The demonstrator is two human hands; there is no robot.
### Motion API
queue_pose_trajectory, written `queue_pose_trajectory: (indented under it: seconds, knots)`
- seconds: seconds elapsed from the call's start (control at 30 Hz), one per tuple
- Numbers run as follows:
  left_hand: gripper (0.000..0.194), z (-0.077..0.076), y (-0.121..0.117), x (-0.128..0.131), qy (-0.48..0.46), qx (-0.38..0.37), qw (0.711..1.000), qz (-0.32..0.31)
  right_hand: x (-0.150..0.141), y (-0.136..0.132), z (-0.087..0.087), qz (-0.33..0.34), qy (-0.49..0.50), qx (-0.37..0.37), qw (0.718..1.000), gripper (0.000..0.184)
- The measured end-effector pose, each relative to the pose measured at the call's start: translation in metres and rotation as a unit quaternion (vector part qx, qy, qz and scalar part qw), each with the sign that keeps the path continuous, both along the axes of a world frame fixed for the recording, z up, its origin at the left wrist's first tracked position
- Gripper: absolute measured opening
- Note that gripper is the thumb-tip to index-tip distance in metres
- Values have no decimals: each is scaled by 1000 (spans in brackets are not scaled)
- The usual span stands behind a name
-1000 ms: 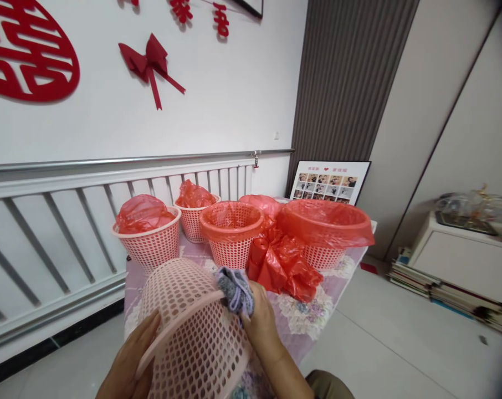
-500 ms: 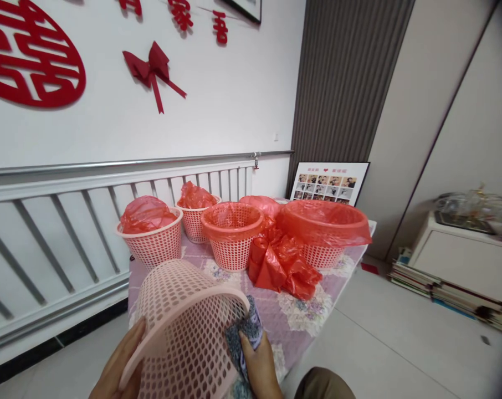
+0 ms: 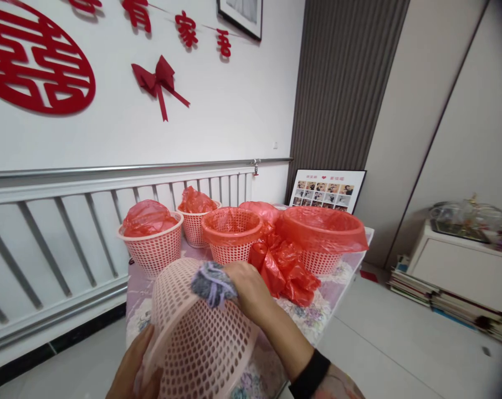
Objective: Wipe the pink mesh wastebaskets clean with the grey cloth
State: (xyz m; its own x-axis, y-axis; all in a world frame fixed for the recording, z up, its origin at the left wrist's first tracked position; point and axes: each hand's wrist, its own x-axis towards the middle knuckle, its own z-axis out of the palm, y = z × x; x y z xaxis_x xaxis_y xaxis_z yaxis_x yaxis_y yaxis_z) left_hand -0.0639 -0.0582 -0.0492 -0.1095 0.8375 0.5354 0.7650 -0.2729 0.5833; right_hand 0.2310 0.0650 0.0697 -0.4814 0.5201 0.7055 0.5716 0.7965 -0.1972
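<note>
A pink perforated plastic basket [image 3: 174,288] lies tilted on its side at the near edge of the table, its mouth facing me. My left hand [image 3: 137,360] grips its rim at the lower left, fingers wrapped over the edge. In my right hand [image 3: 246,285] is a grey and purple cloth [image 3: 213,284], pressed against the upper rim of the basket. Just behind stands another pink basket [image 3: 230,254] lined with a red plastic bag. Beside my right forearm lies a bunched roll of red plastic bags [image 3: 286,271].
More baskets with red bags stand on the table: one at left [image 3: 151,252], one behind [image 3: 195,228] and a wide one at right [image 3: 321,260]. A flowered tablecloth [image 3: 317,313] covers the table. A white radiator [image 3: 88,244] runs along the wall.
My right hand has moved the cloth from the basket's right rim up and left to its top rim. The basket has turned slightly, with my left hand still on its rim.
</note>
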Motion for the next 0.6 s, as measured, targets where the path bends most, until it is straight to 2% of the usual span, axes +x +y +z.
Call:
queue_pose_trajectory:
  seconds: [0.1, 0.17, 0.23, 0.33, 0.47, 0.6]
  knots:
    - [59, 31, 13, 8, 29, 19, 999, -14, -30, -9, 17, 19, -87, 56, 994, 11]
    - [55, 46, 18, 13, 35, 14, 999, -33, -43, -13, 14, 18, -101, 74, 992, 11]
    - [49, 53, 19, 18, 39, 2, 998, -46, -46, -14, 5, 14, -72, 74, 995, 15]
    - [47, 51, 17, 21, 51, 12, 997, -51, -36, -11, -13, -5, -2, 57, 998, 23]
    - [49, 45, 14, 22, 68, 36, 997, -27, -16, -2, -37, -30, 82, 23, 996, 30]
    - [54, 43, 11, 19, 72, 26, 997, -22, 3, 8, -70, -46, 170, 2, 984, 41]
